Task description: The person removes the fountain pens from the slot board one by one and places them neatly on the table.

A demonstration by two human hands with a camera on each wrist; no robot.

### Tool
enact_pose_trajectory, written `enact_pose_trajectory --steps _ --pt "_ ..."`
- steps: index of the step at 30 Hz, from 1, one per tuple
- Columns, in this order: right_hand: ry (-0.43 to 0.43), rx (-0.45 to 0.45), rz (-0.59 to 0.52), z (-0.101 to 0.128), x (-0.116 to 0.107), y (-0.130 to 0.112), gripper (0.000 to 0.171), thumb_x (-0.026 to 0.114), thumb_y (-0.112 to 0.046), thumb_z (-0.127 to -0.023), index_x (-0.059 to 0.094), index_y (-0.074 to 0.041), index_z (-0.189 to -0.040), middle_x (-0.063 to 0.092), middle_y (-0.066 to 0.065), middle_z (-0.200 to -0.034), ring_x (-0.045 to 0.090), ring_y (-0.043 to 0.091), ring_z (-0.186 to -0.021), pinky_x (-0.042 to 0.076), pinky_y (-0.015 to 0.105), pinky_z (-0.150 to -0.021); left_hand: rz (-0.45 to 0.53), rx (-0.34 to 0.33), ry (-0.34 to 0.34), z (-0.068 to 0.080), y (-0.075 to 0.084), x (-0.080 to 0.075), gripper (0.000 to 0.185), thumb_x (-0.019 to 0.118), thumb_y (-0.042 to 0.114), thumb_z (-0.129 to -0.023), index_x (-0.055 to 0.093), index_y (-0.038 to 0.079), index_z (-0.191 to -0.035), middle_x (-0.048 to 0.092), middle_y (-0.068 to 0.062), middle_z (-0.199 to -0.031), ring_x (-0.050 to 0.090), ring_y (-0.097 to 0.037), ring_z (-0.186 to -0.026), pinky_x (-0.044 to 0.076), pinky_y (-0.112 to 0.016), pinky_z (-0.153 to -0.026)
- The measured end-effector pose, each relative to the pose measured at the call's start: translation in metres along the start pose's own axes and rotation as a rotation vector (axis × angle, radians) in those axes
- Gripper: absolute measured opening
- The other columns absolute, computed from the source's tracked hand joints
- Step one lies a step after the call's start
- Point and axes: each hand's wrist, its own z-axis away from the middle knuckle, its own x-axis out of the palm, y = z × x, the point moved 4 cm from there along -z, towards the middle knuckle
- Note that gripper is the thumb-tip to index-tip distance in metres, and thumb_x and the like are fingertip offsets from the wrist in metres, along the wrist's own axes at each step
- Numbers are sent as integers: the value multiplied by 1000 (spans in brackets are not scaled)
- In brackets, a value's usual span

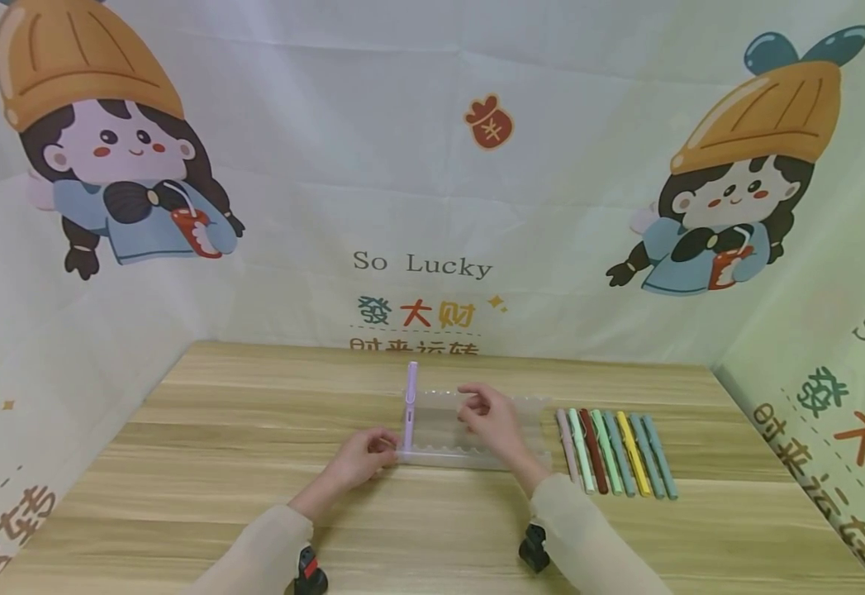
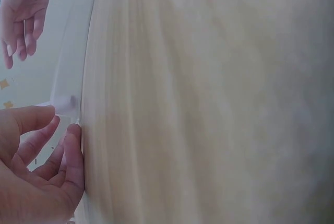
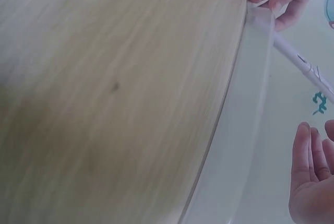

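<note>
A clear plastic pen rack (image 1: 469, 459) with scalloped edges stands on the table. At its left end a light purple pen (image 1: 411, 405) leans upright in the rack, its lower end behind the front lip. My left hand (image 1: 365, 456) holds the rack's front left corner between thumb and fingers, close to the pen's foot, as the left wrist view (image 2: 44, 166) also has it. Above the rack's middle hovers my right hand (image 1: 490, 420), fingers loosely bent and holding nothing. In the right wrist view its fingers (image 3: 308, 161) are apart from the rack.
Right of the rack lies a row of several capped pens: greyish pink, mint, dark red (image 1: 593, 450), green, blue and yellow (image 1: 633, 454). The wooden table (image 1: 254, 413) backs onto a printed cloth (image 1: 291, 165), which also hangs along both sides.
</note>
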Motion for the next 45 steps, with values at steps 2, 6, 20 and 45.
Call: enact_pose_trajectory --steps 2,6,20,45 --pt "3 -12 2 -1 3 -3 30 57 7 -76 56 6 -105 61 17 -80 59 24 -68 50 29 -56 2 0 1 0 0 0 13 57 0 -81 58 -2 -94 57 -7 -77 49 -15 -61 43 -27 -51" --pt "-20 -24 -2 -3 11 -7 32 58 6 -77 54 6 -109 60 21 -86 59 25 -72 49 27 -58 8 2 6 1 2 -1 14 57 0 -81 57 -3 -95 58 -7 -78 50 -15 -62 44 -29 -52" --pt "-108 -20 38 -10 39 -13 37 59 0 -81 49 3 -116 62 17 -94 59 26 -82 48 27 -67 11 18 -6 1 3 -1 15 57 0 -81 58 -4 -95 59 -9 -79 51 -16 -62 44 -29 -51" --pt "-98 40 46 -17 62 -9 41 62 0 -78 48 0 -117 62 14 -87 60 24 -77 48 29 -67 1 2 -8 0 0 -1 15 56 0 -82 58 -3 -97 59 -8 -79 51 -16 -63 44 -29 -52"
